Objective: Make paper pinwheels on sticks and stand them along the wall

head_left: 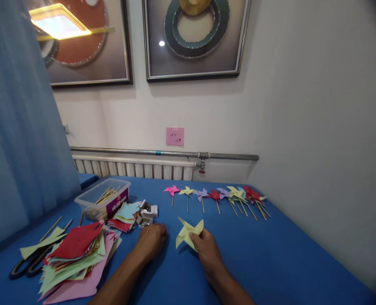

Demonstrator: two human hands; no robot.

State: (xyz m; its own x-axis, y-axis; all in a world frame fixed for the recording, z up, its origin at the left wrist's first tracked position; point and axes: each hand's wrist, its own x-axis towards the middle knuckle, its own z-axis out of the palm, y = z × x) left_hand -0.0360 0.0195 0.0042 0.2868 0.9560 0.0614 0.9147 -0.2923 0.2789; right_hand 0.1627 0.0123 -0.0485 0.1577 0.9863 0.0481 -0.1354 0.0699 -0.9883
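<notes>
My right hand (pixel 207 253) pinches a pale yellow paper pinwheel (pixel 184 235), thumb on its middle, held above the blue table. No stick shows on this pinwheel. To its left, my left hand (pixel 154 240) is closed with the fingers curled under, close to two small open cardboard boxes (pixel 145 221) with little metal pieces inside. Whatever those fingers may hold is hidden. Behind the boxes lies a small stack of coloured paper (pixel 124 216). A larger pile of cut paper sheets (pixel 76 254), red on top, spreads left of my left forearm.
Several finished pinwheels on sticks (pixel 202 195) lie in a row along the table's back, overlapping at the right. A clear plastic tub (pixel 119 201) holds wooden sticks. Black-handled scissors (pixel 35 262) rest at far left under pale green paper. A blue curtain (pixel 25 127) hangs left.
</notes>
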